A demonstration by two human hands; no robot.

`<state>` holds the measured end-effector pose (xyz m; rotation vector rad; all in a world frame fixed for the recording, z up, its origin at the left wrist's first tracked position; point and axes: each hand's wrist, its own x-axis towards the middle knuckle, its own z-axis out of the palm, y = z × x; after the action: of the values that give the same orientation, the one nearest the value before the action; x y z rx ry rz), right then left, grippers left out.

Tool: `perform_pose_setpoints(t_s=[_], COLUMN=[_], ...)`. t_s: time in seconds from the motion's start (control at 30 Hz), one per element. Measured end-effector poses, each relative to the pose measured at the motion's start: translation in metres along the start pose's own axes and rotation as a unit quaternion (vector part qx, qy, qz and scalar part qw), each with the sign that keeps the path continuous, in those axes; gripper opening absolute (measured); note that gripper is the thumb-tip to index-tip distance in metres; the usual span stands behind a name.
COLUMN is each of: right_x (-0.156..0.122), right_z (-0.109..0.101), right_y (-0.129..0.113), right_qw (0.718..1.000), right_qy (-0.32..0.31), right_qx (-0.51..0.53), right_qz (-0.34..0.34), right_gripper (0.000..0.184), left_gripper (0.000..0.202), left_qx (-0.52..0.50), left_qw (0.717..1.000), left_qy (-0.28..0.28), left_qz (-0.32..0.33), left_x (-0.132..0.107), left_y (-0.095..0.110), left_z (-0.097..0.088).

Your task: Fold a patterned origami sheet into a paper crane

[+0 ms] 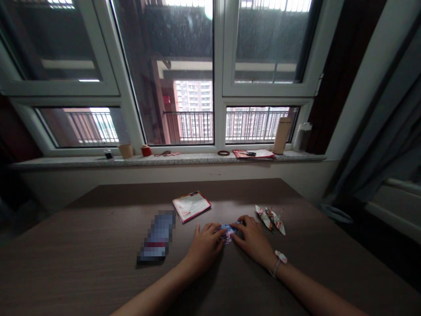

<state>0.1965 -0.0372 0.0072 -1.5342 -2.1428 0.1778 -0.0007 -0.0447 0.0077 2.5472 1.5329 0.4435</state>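
A small piece of blue, purple and pink patterned paper lies on the brown table between my hands; it looks folded. My left hand has its fingertips on the paper's left side, closed on it. From the right, my right hand grips the other side with thumb and fingers, hiding part of the paper. A band with a white ornament circles my right wrist. Beyond that hand lie folded printed-paper shapes, white with red and green marks.
A stack of printed sheets and a blurred-out, phone-like slab lie on the table to the left. Along the windowsill stand a paper cup, a red spool-like object, a tall tan container and papers.
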Motion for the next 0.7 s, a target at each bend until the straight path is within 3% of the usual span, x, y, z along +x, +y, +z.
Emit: perform_pose_setpoints(t_s=[0.7], right_x=[0.0007], right_z=[-0.0013], right_y=[0.002], right_qw=[1.0], right_qy=[-0.008], right_qx=[0.008], right_qz=[-0.003], right_gripper=[0.032], left_gripper=[0.038], left_qx=[0.006], left_qw=[1.0], left_qy=[0.003], left_qz=[0.022], left_x=[0.0028], left_y=[-0.0008], left_z=[-0.0024])
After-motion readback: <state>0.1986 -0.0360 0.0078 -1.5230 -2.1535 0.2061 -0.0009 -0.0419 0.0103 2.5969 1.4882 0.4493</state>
